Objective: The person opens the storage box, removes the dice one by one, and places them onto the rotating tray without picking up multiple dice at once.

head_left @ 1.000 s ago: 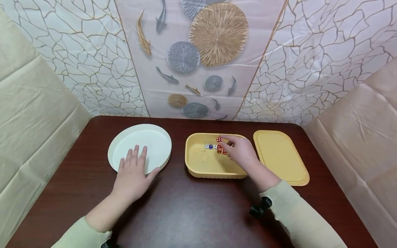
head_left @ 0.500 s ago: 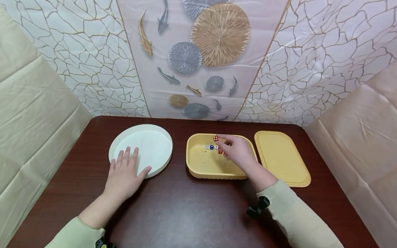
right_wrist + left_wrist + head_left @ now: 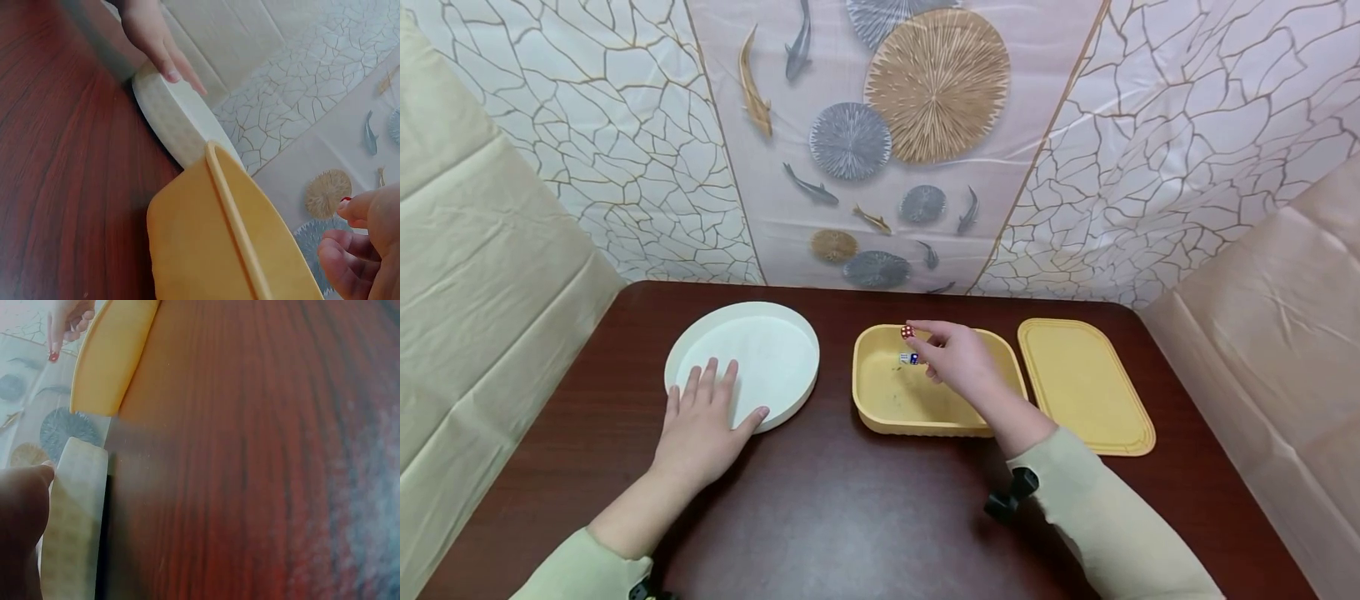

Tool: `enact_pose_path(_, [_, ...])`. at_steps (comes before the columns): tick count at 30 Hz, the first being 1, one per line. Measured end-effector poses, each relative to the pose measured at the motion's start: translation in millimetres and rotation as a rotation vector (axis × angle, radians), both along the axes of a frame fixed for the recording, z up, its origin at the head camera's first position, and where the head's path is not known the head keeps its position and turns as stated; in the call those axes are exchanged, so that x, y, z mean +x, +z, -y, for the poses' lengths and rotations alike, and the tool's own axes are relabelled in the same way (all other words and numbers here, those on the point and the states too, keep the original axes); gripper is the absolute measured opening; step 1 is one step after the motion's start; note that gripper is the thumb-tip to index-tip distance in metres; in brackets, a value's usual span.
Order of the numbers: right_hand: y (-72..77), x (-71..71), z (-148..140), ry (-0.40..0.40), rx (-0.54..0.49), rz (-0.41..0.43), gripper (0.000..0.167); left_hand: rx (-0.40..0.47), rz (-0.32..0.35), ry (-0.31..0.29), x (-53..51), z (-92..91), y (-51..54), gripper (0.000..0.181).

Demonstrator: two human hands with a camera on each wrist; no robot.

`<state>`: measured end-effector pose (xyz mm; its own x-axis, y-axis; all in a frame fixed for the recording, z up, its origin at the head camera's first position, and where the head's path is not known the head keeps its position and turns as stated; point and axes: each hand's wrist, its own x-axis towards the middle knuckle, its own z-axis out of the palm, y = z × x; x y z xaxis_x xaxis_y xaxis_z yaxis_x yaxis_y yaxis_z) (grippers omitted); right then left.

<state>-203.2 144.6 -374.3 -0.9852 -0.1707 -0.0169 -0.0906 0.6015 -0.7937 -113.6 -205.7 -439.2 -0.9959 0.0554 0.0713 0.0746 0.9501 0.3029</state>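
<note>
My right hand (image 3: 961, 357) pinches a red die (image 3: 907, 332) with white pips between thumb and forefinger, above the yellow rectangular box (image 3: 880, 408). Inside that box, a white die (image 3: 903, 358) and a blue die (image 3: 913, 359) sit side by side. A bit of red shows under my right hand, mostly covered by its fingers. On the left, my left hand (image 3: 698, 429) lies with straight, spread fingers over the near rim of a round white tray (image 3: 786, 333). In the right wrist view only a sliver of the red die (image 3: 344, 202) shows at the fingertips.
A flat yellow lid (image 3: 1086, 383) lies right of the box on the dark wooden table (image 3: 820, 517). Patterned cloth (image 3: 850, 208) hangs behind the table, and beige cloth (image 3: 1262, 300) flanks both sides.
My right hand has moved left across the box with the red die. My left hand has shifted slightly left and down over the tray's rim.
</note>
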Motion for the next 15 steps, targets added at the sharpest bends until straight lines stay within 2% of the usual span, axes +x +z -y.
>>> enact_pose_path(11, [4.2,-11.3,34,0.052,-0.054,-0.002,0.035,0.002,0.007,0.002,-0.7,-2.1,0.7,0.090])
enact_pose_path(15, [5.3,-14.1,48,0.060,-0.072,0.036,0.033,0.006,0.019,0.007,-0.9,-1.7,1.5,0.091])
